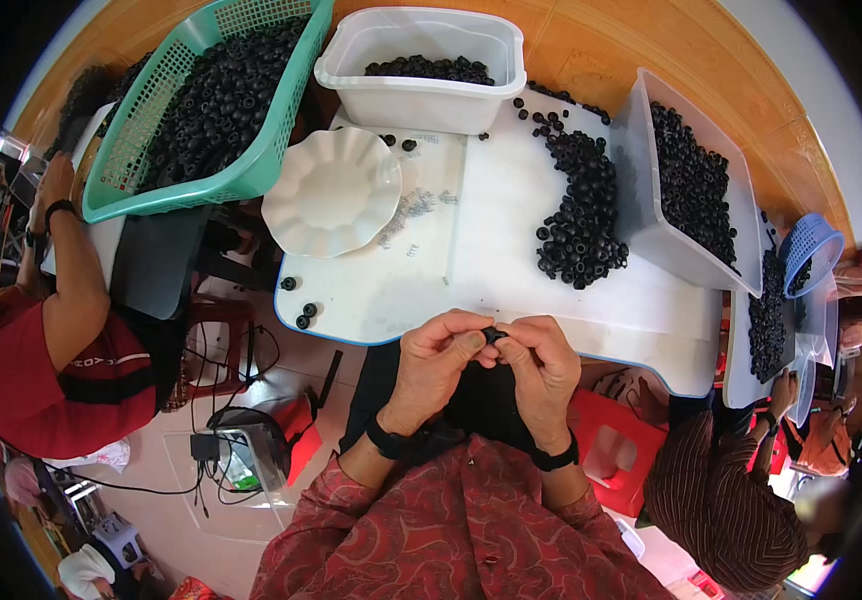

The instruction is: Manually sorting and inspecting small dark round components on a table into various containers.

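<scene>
Firstly, far left on my feed: a co-worker in a dark red shirt (66, 365), arm raised beside a green basket (191, 198) heaped with black pieces. Next, three loose black pieces (303, 321) near the front left corner of the white surface (391, 290). Just behind them I note a scalloped cream plate (323, 190), bare; past it, a white tub (426, 108) with a low layer of black pieces.

Centre, before the near edge: left hand (438, 360), thumb and fingers closed in a pinch on one small black part (494, 335). I have that part between both sets of fingertips. Right hand (539, 370) meets it from the other side, pinched equally tight.

Rightward, I log a long heap of black pieces (583, 210) on the surface, then a translucent bin (641, 165) well filled with more. Far right: a blue basket (813, 240) and, below, a co-worker in a striped shirt (726, 505).
</scene>
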Demonstrator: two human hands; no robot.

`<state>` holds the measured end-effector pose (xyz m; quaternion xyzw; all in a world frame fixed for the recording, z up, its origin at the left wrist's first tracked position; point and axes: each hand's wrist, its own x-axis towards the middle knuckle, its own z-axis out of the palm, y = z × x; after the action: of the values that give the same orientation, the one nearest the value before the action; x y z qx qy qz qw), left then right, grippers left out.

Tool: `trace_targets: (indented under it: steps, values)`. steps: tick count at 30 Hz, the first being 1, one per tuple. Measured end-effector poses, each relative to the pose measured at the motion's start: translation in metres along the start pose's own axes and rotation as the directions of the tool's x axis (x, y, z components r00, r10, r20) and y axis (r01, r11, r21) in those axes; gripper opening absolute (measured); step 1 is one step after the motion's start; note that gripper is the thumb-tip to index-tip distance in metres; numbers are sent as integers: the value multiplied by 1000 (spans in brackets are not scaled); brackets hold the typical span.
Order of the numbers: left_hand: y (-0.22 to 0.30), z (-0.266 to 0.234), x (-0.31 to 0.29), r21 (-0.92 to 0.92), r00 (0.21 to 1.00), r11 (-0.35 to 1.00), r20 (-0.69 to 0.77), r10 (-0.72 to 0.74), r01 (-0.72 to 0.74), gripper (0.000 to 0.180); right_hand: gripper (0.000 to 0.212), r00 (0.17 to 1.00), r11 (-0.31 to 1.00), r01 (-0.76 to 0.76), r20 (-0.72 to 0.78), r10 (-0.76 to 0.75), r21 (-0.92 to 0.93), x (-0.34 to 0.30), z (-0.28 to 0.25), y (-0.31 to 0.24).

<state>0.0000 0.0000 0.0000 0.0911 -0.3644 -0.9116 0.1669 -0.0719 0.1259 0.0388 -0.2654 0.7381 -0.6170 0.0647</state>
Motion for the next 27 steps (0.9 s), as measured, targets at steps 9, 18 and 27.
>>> trace_targets:
  steps: [9, 18, 27]
  values:
    - [5, 8, -2, -2, 999, 1000, -43, -29, 29, 19, 17, 992, 980, 114, -42, -122, -160, -3, 5, -6]
    - [6, 1, -2, -155, 990, 979, -36, -138, 131, 20, 15, 998, 1000, 30, -51, -30, 0, -6, 8, -7]
    - [7, 3, 0, -334, 976, 919, 11, -216, 207, 21, 14, 997, 991, -27, -73, 37, 130, -7, 10, -5]
